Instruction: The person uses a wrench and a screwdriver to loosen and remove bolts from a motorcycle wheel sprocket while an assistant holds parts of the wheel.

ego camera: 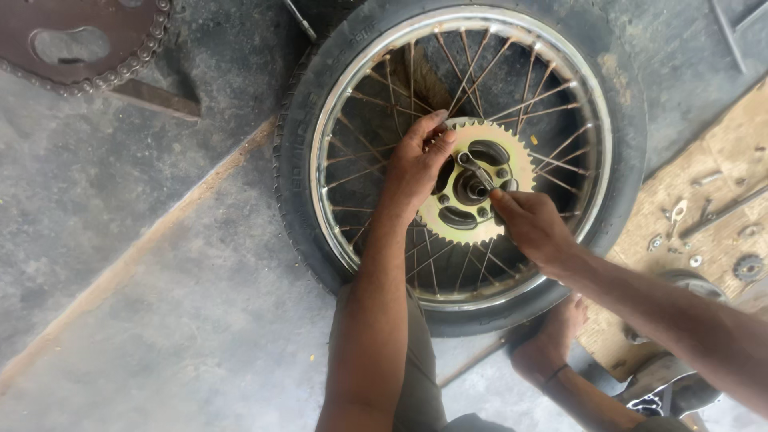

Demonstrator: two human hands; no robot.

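Head view: both hands, L [416, 164] & R [532, 228], on gold sprocket [480, 232], spoked wheel [384, 104].

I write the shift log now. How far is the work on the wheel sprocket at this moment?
Done: the spoked wheel lies flat on the floor, and the yellowish sprocket sits on its hub. In hand: the left hand steadies the sprocket's edge while the right hand works near the centre axle. Left: small loose parts lie unused on the wooden board.
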